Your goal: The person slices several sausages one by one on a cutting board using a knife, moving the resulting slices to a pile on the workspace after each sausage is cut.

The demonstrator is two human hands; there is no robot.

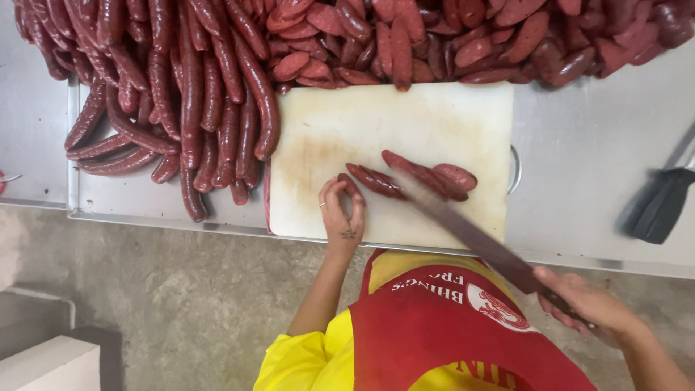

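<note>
Left hand [343, 213] fingers curled; right hand [588, 308] fisted.

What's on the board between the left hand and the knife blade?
In the head view, sliced sausage pieces lie on the cutting board between the left hand and the knife.

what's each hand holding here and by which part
The right hand grips a long knife by its handle, blade angled over the cutting board. The left hand pinches the near end of a sausage lying on the board.
</note>
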